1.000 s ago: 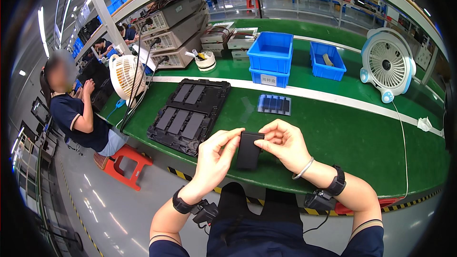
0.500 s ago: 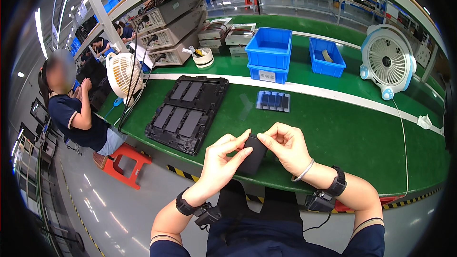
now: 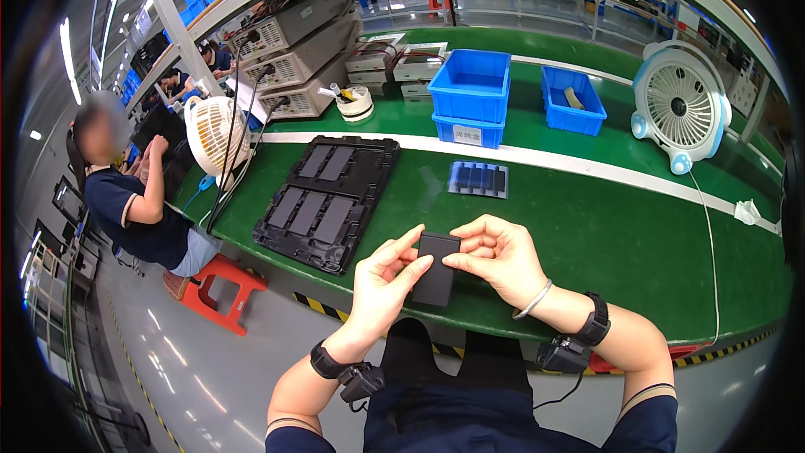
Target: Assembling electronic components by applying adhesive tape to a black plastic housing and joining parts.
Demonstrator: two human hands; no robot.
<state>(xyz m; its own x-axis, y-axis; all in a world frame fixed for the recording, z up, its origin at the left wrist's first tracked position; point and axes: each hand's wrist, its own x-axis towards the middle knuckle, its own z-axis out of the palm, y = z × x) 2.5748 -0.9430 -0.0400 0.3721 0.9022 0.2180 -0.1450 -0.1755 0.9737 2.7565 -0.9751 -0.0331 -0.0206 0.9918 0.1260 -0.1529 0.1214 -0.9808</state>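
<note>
Between my two hands, at the table's near edge, is a flat black rectangular block (image 3: 437, 273) with a plain face. My left hand (image 3: 387, 275) pinches its left side near the upper end, thumb on the face. On the opposite side my right hand (image 3: 495, 258) grips the upper right edge between thumb and fingers. To the left lies a black tray (image 3: 314, 185) holding several dark flat rectangular pieces like this one. Beyond my hands rests a clear bluish sheet (image 3: 478, 179) with several dark strips on it.
Stacked blue bins (image 3: 471, 92) stand at the back, beside a shallow blue bin (image 3: 573, 101). A white fan (image 3: 683, 105) is at far right, its cord crossing the green table (image 3: 620, 243). Another fan (image 3: 216, 136) stands left, near a seated co-worker (image 3: 126, 193) and stacked grey instruments (image 3: 293, 59).
The black block has turned from tilted to nearly straight, its face now more toward me. My right thumb has shifted lower along its edge. The view has moved slightly.
</note>
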